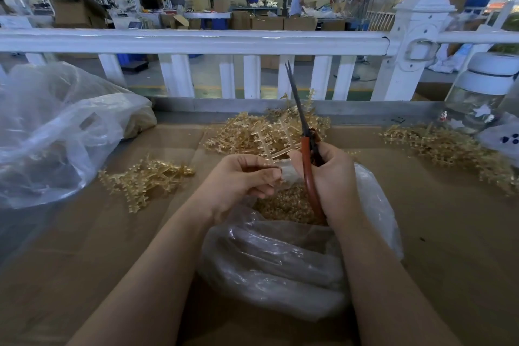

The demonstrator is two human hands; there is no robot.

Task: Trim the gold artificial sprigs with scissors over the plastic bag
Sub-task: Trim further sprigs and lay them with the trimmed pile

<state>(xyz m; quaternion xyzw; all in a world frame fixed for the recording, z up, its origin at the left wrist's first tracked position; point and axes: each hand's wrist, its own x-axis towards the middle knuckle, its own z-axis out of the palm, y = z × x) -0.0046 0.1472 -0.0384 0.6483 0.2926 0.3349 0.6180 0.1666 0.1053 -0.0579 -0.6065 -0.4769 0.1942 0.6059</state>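
My right hand [331, 177] grips orange-handled scissors [302, 123], their dark blades pointing up and nearly closed. My left hand [247, 174] pinches a gold sprig [276, 146] whose ladder-like stem rises between both hands, touching the scissor handle. Both hands hover over a clear plastic bag [280, 264] that lies open on the cardboard and holds gold trimmings [283, 205]. Loose piles of gold sprigs lie at the back centre [247, 132], at the left [146, 177] and at the right [449, 149].
A large crumpled plastic bag [56, 135] fills the left side. A glass jar with a white lid [483, 93] stands at the back right. A white railing [196, 42] borders the cardboard-covered table [449, 233]. A person works far behind.
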